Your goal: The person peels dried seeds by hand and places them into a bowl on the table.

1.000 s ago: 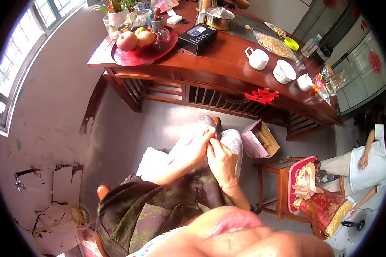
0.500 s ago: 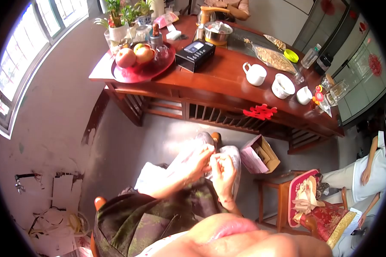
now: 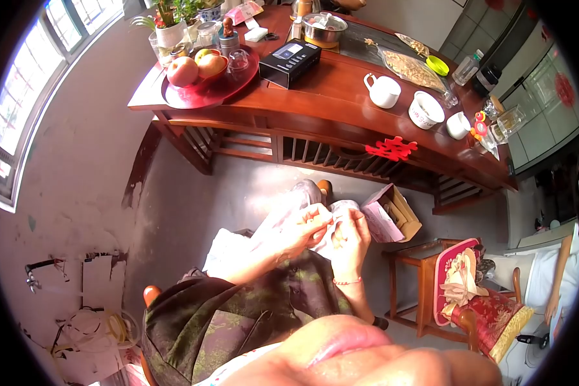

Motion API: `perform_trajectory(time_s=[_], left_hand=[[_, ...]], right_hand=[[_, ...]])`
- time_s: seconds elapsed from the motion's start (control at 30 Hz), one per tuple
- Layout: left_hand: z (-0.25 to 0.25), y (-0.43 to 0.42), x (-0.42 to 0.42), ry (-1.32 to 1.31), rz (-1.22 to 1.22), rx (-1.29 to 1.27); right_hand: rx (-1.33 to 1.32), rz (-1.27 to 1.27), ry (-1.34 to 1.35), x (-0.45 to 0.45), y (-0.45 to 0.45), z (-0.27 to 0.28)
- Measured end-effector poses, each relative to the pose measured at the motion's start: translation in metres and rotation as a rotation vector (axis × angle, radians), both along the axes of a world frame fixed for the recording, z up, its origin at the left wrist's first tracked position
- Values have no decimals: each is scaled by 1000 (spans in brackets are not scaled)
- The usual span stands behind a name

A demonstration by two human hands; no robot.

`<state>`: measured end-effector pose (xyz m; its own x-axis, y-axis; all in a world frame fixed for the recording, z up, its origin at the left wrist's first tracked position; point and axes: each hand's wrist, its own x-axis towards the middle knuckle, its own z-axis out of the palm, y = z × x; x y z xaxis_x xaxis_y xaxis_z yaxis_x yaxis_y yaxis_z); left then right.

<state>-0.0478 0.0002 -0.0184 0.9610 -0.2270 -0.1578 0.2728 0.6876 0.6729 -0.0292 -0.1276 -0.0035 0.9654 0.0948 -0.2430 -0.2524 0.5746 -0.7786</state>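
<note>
My left hand [image 3: 307, 230] and my right hand [image 3: 350, 237] are close together over my lap, fingers bent and pinched. Something small and pale may be between the fingertips, too small and bright to make out. A red band circles my right wrist. Below the hands lie my patterned light trousers and a dark camouflage garment [image 3: 219, 321] across my lap.
Ahead stands a red wooden table [image 3: 341, 74] with a fruit tray [image 3: 248, 80], a black box [image 3: 291, 62], a white pitcher [image 3: 384, 92] and white cups. An open carton [image 3: 392, 215] is on the floor. At right are a chair [image 3: 424, 289] and a person [image 3: 553, 283].
My hands have shifted slightly right, with a small gap now between them. The view has tilted, and the person at the right has moved lower in view.
</note>
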Motion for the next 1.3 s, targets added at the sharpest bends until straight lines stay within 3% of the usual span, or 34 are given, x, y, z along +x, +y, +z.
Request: perform_trajectory(time_s=[0.3, 1.1, 1.3], left_hand=[[-3, 4, 3, 32, 120, 67], [-12, 7, 7, 49, 129, 170], [-8, 12, 5, 37, 157, 181]], right_hand=[[274, 88, 185, -1, -5, -16], [285, 96, 161, 1, -15, -19], [121, 189, 156, 1, -16, -15]])
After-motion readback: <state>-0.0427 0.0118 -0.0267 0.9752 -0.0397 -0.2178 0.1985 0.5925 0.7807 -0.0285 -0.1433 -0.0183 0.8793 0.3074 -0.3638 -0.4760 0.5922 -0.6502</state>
